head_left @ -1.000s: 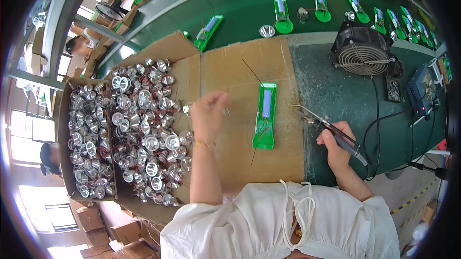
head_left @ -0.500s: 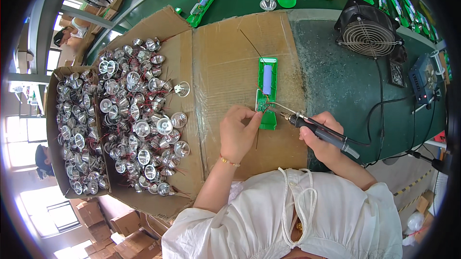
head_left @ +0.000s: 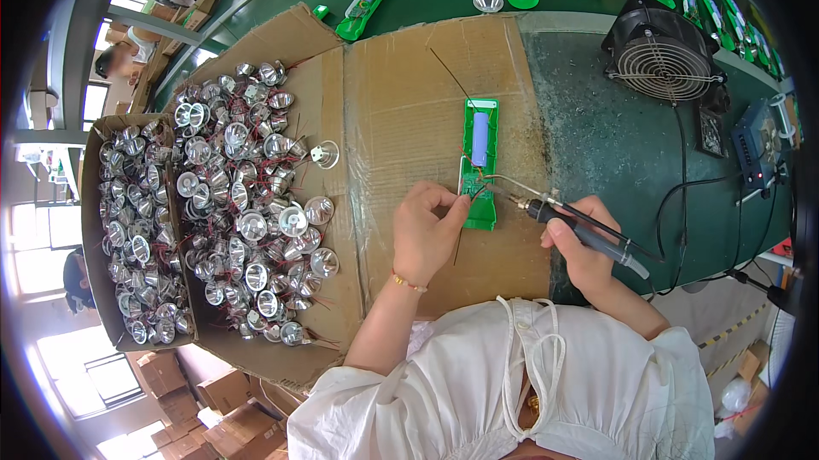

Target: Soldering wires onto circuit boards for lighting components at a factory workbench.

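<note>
Green bench (head_left: 597, 136), cardboard (head_left: 397, 127) under the casing (head_left: 481, 219), cartons (head_left: 243, 434) stacked at left.

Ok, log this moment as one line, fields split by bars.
left hand: at green housing, grip unclear | right hand: holding soldering iron, tip at housing | purple cell: inside housing | reflectors: heaped in carton

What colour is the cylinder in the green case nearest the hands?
The cylinder is light purple, head view.
</note>
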Demonstrator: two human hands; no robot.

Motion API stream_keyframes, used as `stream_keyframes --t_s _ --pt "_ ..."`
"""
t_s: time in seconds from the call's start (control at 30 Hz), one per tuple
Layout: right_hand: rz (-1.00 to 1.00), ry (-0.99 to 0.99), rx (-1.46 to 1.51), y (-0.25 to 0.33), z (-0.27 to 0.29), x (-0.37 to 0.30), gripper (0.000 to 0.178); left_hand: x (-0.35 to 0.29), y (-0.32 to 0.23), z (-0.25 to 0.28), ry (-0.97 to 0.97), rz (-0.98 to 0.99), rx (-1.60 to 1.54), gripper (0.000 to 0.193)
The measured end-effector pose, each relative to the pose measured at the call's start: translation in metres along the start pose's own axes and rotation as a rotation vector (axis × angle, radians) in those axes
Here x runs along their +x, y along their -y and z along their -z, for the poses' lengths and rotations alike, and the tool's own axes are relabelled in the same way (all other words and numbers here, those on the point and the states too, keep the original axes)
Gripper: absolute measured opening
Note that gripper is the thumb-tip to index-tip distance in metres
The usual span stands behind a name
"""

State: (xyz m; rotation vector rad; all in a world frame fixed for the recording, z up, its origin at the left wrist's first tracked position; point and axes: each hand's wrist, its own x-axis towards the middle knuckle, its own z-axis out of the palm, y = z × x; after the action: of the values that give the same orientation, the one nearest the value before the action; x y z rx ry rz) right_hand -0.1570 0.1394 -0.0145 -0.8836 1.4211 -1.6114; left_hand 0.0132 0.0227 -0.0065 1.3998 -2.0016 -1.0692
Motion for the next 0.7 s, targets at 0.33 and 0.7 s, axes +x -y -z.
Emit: stream_keyframes --t_s 0.33,0.7 --pt "0.021 -0.021 0.013 -0.001 0.001 -0.003 0.015 0.0 0.001 -0.001 -0.003 0.017 -0.019 0.013" --pt "-0.02 0.011 0.025 -0.005 -0.006 0.001 0.014 0.0 0.0 -0.001 0.007 0.048 -0.055 0.013"
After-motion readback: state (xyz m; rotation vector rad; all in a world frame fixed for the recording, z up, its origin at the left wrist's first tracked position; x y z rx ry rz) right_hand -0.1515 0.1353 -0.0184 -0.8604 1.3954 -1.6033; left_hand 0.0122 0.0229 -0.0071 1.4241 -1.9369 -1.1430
